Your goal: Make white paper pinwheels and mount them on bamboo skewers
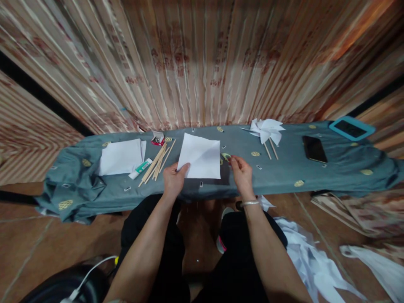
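Between your two hands on the cloth-covered surface [284,168] lies the white paper square [200,156]: your left hand [174,179] pinches its near-left corner with fingers closed on it, while your right hand [241,172], fingers curled and empty, rests just off its right edge.

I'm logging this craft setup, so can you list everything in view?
paper square: one, white, bench centre, under left hand's fingers
paper stack: one, white, bench left
wooden sticks: a bundle, tan, beside the stack
glue tube: one, white and green, by the sticks
small box: one, red, behind the sticks
pinwheels: white, count unclear, bench right, on sticks
phone: one, black, bench right
tablet: one, blue case, far right
cloth: one, grey-blue, covering bench
paper scraps: several, white, floor right
left hand: holds square's corner
right hand: at cloth, beside the square
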The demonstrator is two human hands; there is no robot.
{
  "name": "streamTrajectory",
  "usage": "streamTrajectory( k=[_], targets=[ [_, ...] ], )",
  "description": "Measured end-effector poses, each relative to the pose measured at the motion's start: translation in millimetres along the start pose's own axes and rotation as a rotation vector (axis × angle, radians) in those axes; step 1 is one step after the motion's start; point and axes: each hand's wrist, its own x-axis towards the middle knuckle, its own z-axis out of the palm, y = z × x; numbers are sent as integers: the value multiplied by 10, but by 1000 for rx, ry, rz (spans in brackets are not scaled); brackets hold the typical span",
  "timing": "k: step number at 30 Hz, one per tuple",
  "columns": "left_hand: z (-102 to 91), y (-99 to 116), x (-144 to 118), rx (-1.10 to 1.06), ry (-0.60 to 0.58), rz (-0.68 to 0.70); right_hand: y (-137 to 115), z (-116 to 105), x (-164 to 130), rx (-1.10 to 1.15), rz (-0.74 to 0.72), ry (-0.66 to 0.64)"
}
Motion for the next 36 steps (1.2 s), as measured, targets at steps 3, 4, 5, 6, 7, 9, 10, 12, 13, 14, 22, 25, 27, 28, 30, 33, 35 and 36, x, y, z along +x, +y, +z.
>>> streamTrajectory(
  k=[3, 4, 5, 6, 7, 9, 10, 12, 13, 14, 22, 25, 27, 28, 30, 33, 35, 36],
  targets=[
    [-69, 6, 29, -15, 10, 7, 65, -38, 79, -216, -64, -9],
    [-94, 7, 32, -12, 11, 14, 65, -16, 76, -300, -92, -45],
    [-118, 8, 33, -9, 9, 21, 57, 20, 66, -399, -125, -85],
    [-140, 10, 32, -5, 4, 26, 41, 67, 56, -494, -156, -123],
    [-162, 13, 28, -1, -3, 29, 19, 119, 50, -574, -177, -154],
    [-203, 26, 15, 15, -13, 36, -40, 217, 65, -653, -180, -183],
    [-224, 36, 6, 27, -17, 45, -75, 256, 85, -689, -173, -193],
    [-274, 59, -15, 54, -16, 81, -151, 300, 132, -762, -148, -207],
    [-303, 71, -26, 64, -11, 108, -189, 306, 149, -795, -131, -213],
    [-333, 81, -36, 70, -4, 135, -223, 300, 153, -826, -115, -221],
    [-601, 108, -96, -143, 44, 78, -356, 31, -337, -993, -108, -387],
    [-685, 120, -105, -256, 99, -12, -390, -42, -556, -1028, -138, -415],
    [-731, 132, -109, -316, 129, -59, -411, -52, -661, -1045, -158, -408],
    [-750, 139, -110, -338, 140, -73, -417, -48, -705, -1052, -167, -401],
    [-781, 156, -112, -367, 156, -71, -410, -32, -779, -1062, -177, -385],
    [-813, 180, -113, -396, 155, -47, -339, -18, -868, -1029, -191, -347],
    [-827, 190, -111, -420, 146, -63, -254, -29, -910, -940, -185, -311],
    [-833, 193, -109, -435, 144, -79, -207, -39, -923, -873, -160, -291]
  ],
)
